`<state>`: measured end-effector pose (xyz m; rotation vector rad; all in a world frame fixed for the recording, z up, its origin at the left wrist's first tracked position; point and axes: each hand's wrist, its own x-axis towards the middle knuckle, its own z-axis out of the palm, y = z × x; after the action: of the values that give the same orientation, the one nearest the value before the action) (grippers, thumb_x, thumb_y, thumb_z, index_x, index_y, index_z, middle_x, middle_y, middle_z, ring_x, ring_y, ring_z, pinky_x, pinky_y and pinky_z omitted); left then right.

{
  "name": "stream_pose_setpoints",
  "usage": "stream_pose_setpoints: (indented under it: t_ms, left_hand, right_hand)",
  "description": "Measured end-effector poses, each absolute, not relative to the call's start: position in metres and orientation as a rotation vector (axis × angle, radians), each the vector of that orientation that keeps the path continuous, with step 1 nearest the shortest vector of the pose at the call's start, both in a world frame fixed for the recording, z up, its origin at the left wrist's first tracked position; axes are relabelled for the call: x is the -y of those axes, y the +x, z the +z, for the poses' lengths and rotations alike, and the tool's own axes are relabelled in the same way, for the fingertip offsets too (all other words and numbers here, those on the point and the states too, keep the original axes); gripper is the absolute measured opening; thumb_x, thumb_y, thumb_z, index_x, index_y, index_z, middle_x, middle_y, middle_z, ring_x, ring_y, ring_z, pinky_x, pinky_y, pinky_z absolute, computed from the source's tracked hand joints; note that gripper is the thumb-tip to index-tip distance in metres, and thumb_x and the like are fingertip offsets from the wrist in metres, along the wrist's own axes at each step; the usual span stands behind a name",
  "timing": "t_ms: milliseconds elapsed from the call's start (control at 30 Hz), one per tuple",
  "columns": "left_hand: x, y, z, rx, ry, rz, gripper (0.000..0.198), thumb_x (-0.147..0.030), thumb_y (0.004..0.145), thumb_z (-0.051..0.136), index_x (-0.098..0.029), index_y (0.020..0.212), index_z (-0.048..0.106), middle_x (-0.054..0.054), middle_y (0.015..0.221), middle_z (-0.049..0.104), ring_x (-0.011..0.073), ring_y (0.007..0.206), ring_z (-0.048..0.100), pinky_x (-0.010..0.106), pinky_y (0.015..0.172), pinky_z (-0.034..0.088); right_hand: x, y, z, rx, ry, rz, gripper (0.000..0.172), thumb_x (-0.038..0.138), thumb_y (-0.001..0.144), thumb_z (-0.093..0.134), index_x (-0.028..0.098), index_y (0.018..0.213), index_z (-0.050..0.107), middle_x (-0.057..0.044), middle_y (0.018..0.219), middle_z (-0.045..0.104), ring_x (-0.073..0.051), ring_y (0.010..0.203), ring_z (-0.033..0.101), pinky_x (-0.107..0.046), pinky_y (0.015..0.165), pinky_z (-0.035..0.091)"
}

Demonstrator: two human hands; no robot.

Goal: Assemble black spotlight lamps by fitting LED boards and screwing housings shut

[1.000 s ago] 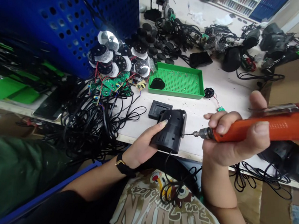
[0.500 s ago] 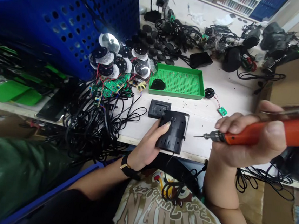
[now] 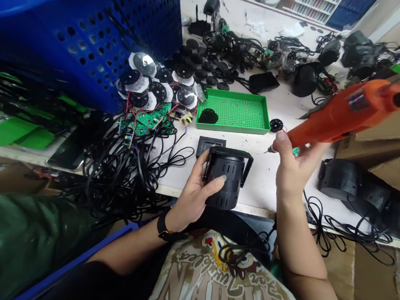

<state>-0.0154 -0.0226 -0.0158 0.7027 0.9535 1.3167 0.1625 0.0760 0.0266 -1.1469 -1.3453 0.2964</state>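
At the bench (image 3: 258,188), left fingers (image 3: 212,187) clamp a black housing (image 3: 231,172); raised right fingers (image 3: 285,149) grip an orange screwdriver (image 3: 348,112).

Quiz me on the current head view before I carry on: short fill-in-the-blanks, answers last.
1. The left hand holds a cylindrical housing coloured ____.
2. The power tool at the right hand has a body coloured ____.
3. In the picture, the green tray lies to the ____ of the blue basket.
4. The wristband is on the person's ____ wrist.

Missing words: black; orange; right; left.
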Motion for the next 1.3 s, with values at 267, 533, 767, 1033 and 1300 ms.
stream_pose_setpoints:
  t_ms: [267, 533, 767, 1033, 1300]
  left_hand:
    - [0.024, -0.015, -0.011, -1.039, 1.099, 1.362, 0.117, -0.037, 0.075, 0.089, -0.037, 0.163, 0.012, 0.012, 0.139, 0.065, 0.0319, 0.125, 0.067, 0.051, 0.105, 0.056]
    - [0.027, -0.024, -0.022, -1.202, 1.306, 1.295, 0.129, -0.037, 0.068, 0.093, -0.037, 0.164, 0.007, 0.013, 0.132, 0.066, 0.0329, 0.118, 0.07, 0.052, 0.1, 0.059]
    - [0.022, -0.015, -0.008, -1.195, 1.448, 1.345, 0.118, -0.031, 0.069, 0.092, -0.049, 0.161, 0.021, 0.007, 0.153, 0.049, 0.0293, 0.128, 0.063, 0.048, 0.108, 0.054]
    - [0.029, 0.002, 0.002, -1.017, 1.595, 1.344, 0.124, -0.027, 0.067, 0.091, -0.049, 0.162, 0.015, 0.002, 0.117, 0.066, 0.0211, 0.1, 0.07, 0.033, 0.08, 0.062]
    - [0.041, 0.005, -0.005, -0.994, 1.716, 1.369, 0.12, -0.024, 0.068, 0.09, -0.047, 0.162, 0.019, 0.004, 0.125, 0.064, 0.0231, 0.105, 0.071, 0.035, 0.085, 0.061]
  right_hand:
    - [-0.031, 0.162, 0.023, 1.675, -0.928, 0.879, 0.028, 0.045, 0.095, 0.067, 0.031, 0.119, 0.072, -0.006, 0.121, 0.067, -0.024, 0.118, 0.063, -0.042, 0.1, 0.053]
    - [-0.021, 0.158, 0.025, 1.2, -0.993, 1.281, 0.041, 0.058, 0.076, 0.082, 0.025, 0.099, 0.075, -0.004, 0.107, 0.069, -0.019, 0.098, 0.062, -0.03, 0.078, 0.051]
    - [-0.006, 0.161, 0.02, 0.902, -0.886, 1.524, 0.067, 0.074, 0.061, 0.084, 0.022, 0.101, 0.068, -0.001, 0.097, 0.065, -0.017, 0.09, 0.058, -0.032, 0.085, 0.048]
    - [0.025, 0.174, 0.036, 0.671, -0.737, 1.499, 0.055, 0.054, 0.06, 0.092, 0.021, 0.097, 0.067, 0.003, 0.086, 0.064, -0.015, 0.079, 0.054, -0.027, 0.078, 0.042]
    - [0.038, 0.174, 0.044, 0.473, -0.775, 1.556, 0.037, 0.04, 0.057, 0.084, 0.02, 0.078, 0.062, 0.004, 0.07, 0.06, -0.013, 0.066, 0.05, -0.026, 0.067, 0.035]
